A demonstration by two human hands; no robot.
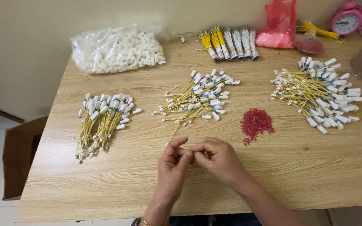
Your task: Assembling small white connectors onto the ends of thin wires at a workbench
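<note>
My left hand [171, 167] and my right hand [219, 158] meet over the near middle of the wooden table [105, 184]. Their fingertips pinch the near end of one thin yellow wire [173, 134], which runs away toward the middle pile of yellow wires with white connectors [197, 96]. A small heap of red bits [255, 123] lies just right of the hands. Similar wire piles sit at the left [103, 119] and at the right [319, 94].
At the back are a clear bag of white plastic connectors [118, 49], taped bundles of yellow and white wires [230, 44], a pink plastic bag [279, 25] and a pink alarm clock [347, 19]. A cardboard box [19, 157] stands on the floor left of the table.
</note>
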